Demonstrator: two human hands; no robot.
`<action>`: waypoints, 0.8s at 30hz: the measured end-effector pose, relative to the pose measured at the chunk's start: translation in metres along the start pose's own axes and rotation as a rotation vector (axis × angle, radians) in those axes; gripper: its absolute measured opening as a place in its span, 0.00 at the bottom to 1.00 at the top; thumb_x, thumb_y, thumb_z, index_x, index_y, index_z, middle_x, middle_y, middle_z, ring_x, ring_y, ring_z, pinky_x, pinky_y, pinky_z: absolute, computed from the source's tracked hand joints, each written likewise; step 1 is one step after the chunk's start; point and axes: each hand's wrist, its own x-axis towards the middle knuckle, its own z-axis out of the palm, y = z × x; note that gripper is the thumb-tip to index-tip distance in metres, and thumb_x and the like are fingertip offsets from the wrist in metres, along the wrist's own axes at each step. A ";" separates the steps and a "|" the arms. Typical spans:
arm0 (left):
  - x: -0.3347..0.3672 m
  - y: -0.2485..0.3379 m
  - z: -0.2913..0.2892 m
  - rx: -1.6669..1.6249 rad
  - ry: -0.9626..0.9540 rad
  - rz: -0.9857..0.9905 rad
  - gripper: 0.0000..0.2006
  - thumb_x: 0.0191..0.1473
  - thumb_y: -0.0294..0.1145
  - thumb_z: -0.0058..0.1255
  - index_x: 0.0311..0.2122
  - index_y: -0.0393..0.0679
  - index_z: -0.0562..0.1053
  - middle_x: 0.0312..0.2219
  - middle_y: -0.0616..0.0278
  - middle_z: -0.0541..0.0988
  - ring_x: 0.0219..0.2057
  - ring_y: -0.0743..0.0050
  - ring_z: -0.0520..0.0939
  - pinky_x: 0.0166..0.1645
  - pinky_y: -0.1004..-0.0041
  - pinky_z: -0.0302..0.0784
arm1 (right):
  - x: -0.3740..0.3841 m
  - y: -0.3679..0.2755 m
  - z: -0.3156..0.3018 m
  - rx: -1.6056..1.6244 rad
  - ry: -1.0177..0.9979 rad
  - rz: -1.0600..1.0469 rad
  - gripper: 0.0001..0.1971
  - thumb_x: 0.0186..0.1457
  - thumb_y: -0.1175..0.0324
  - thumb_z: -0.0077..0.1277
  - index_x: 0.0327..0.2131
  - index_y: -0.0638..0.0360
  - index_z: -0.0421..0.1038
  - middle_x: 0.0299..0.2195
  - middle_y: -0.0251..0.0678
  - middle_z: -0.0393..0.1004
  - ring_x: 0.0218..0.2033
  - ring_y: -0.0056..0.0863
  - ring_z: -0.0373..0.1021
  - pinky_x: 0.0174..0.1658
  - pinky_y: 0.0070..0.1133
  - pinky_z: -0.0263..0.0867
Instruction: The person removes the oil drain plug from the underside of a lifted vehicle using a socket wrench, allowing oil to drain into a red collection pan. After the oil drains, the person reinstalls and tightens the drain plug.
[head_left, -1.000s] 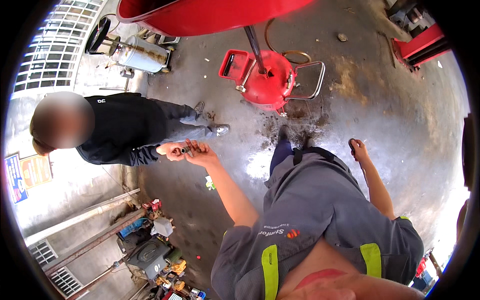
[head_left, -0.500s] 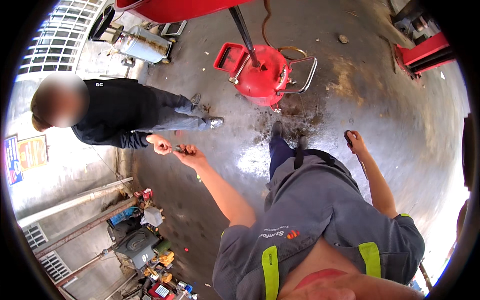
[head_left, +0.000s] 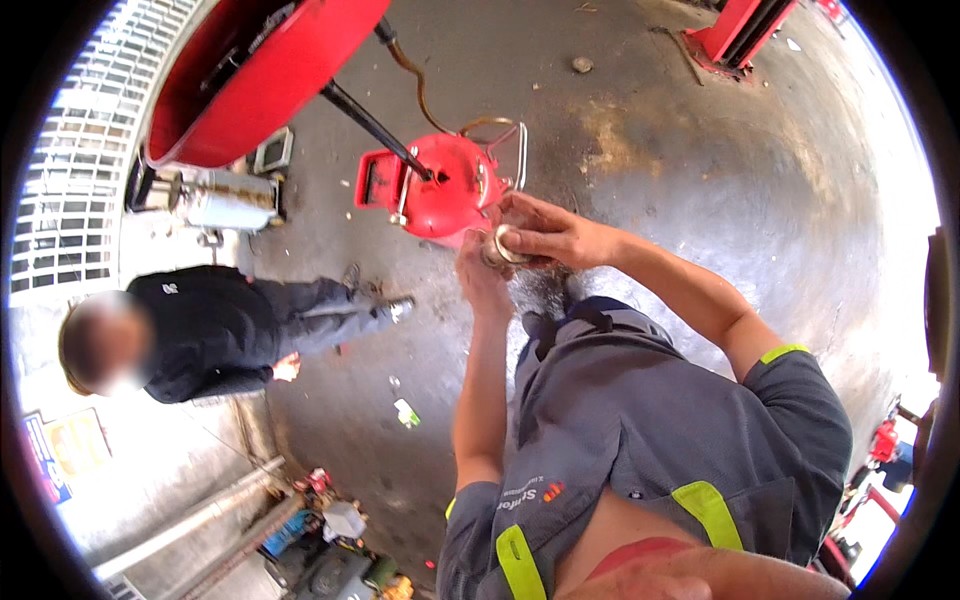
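Both my hands are together in front of my waist, seen just before a red round tank (head_left: 448, 178). Between them is a small round metal part (head_left: 503, 246) with a pale, ring-like rim. My right hand (head_left: 548, 232) is closed on it from the right, thumb across its edge. The fingers of my left hand (head_left: 482, 268) wrap the part's other side and are partly hidden. Whether it is one piece or two fitted together, I cannot tell.
From the tank rise a black pole and a brown hose (head_left: 405, 68); a large red basin (head_left: 275, 80) hangs at upper left. A person in black (head_left: 205, 330) stands at left. A red lift post (head_left: 742, 38) is at far right, and clutter (head_left: 340, 525) lies lower left.
My left hand has come away from the other person's hand, and my right hand has swung inward. Both now meet at the metal part. The other person's arm has lowered, and the view has turned right.
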 end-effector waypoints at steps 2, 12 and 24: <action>0.006 -0.009 -0.008 0.075 -0.039 0.046 0.18 0.64 0.54 0.42 0.41 0.50 0.71 0.28 0.72 0.73 0.23 0.86 0.71 0.24 0.80 0.64 | -0.008 0.003 -0.002 -0.056 -0.042 0.040 0.19 0.69 0.59 0.46 0.57 0.54 0.57 0.32 0.25 0.65 0.30 0.13 0.61 0.30 0.17 0.59; -0.011 -0.029 -0.037 0.237 -0.402 -0.003 0.21 0.65 0.52 0.39 0.29 0.46 0.73 0.23 0.74 0.72 0.22 0.88 0.70 0.22 0.79 0.61 | -0.045 0.048 0.020 -0.841 0.103 -0.295 0.18 0.63 0.69 0.53 0.50 0.60 0.57 0.35 0.42 0.80 0.33 0.23 0.74 0.35 0.23 0.68; 0.018 -0.072 -0.002 0.172 -0.522 -0.278 0.11 0.63 0.35 0.38 0.45 0.45 0.70 0.32 0.68 0.73 0.29 0.84 0.70 0.31 0.80 0.65 | -0.070 0.076 -0.035 -0.248 0.665 -0.226 0.18 0.59 0.59 0.60 0.44 0.55 0.64 0.27 0.27 0.66 0.23 0.12 0.59 0.25 0.16 0.54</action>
